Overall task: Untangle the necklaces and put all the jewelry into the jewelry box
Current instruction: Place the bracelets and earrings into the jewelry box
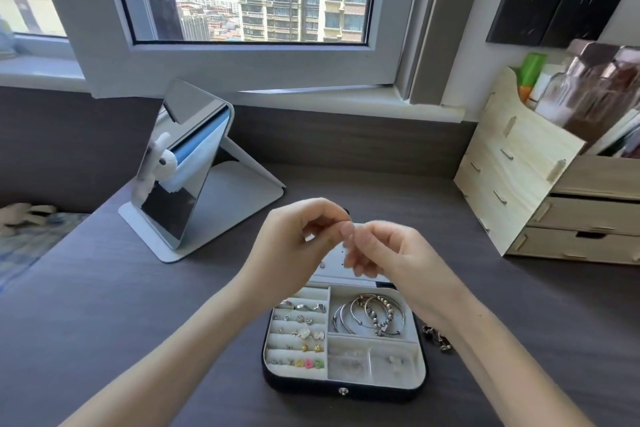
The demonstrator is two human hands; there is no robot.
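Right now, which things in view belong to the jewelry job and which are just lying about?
Job: jewelry box, bracelets in it, dark chain on the table right of it, left hand and right hand meeting above the box.
Lying about: standing mirror, wooden organizer, black wall sockets.

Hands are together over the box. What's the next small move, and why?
The left hand and right hand meet fingertip to fingertip above the open box, as if pinching something too fine to see; a chain lies on the desk beside it. So probably draw them slowly apart.
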